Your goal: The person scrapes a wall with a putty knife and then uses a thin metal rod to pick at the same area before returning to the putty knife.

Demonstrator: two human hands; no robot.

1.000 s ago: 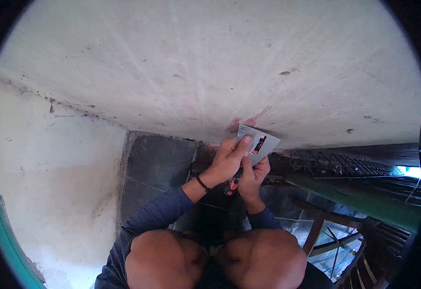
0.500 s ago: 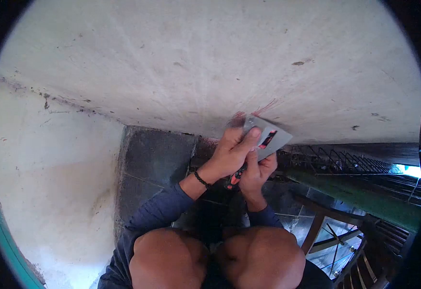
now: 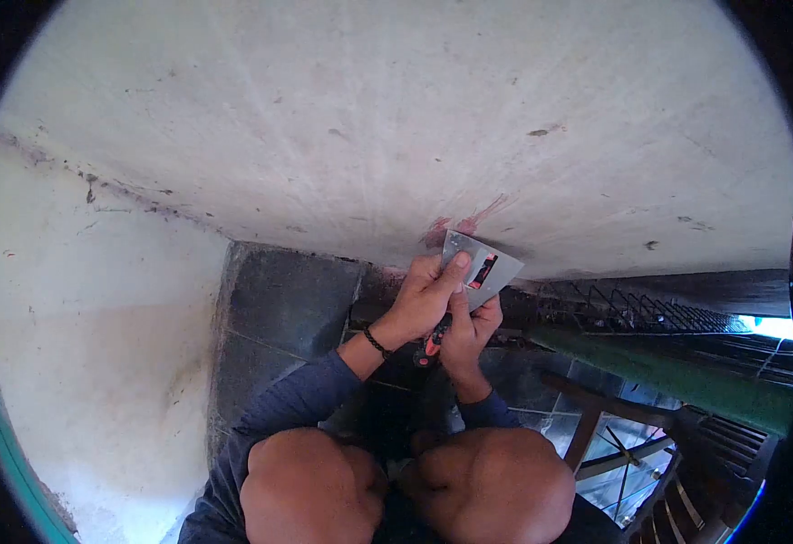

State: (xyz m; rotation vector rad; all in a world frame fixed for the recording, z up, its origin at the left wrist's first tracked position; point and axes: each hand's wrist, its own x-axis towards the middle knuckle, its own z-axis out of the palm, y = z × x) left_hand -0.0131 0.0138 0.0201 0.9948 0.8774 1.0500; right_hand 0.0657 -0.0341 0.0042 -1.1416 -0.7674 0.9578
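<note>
Pale, scuffed plaster covers the large wall (image 3: 342, 109) ahead and the side wall (image 3: 97, 363), which meet in a dirty seam at the left. Dark floor tiles (image 3: 292, 304) begin at the foot of the walls, and a teal strip (image 3: 11, 449) curves up the lower left edge of the view.

Just before the large wall, low down near its bottom edge, both hands hold a grey metal plate (image 3: 499, 264) at a tilt. It has a narrow slot with black and red showing in it. The left hand (image 3: 425, 301), with a dark beaded bracelet (image 3: 377, 343) at its wrist, is closed on the plate's near left side, its thumb lying on the face. The right hand (image 3: 471, 335) pinches the plate's lower end, its thumb in front and fingers around the right side. A black and red handle (image 3: 430, 345) shows between the hands, below the plate; how it joins the plate is hidden.

Red marks (image 3: 478, 216) streak the wall just beyond the plate's upper corner. Dark wire coils (image 3: 628, 308), a long green beam (image 3: 668, 367) and a slatted brown frame (image 3: 587, 435) stand to the right. Two bare knees (image 3: 310, 490) fill the bottom of the view.
</note>
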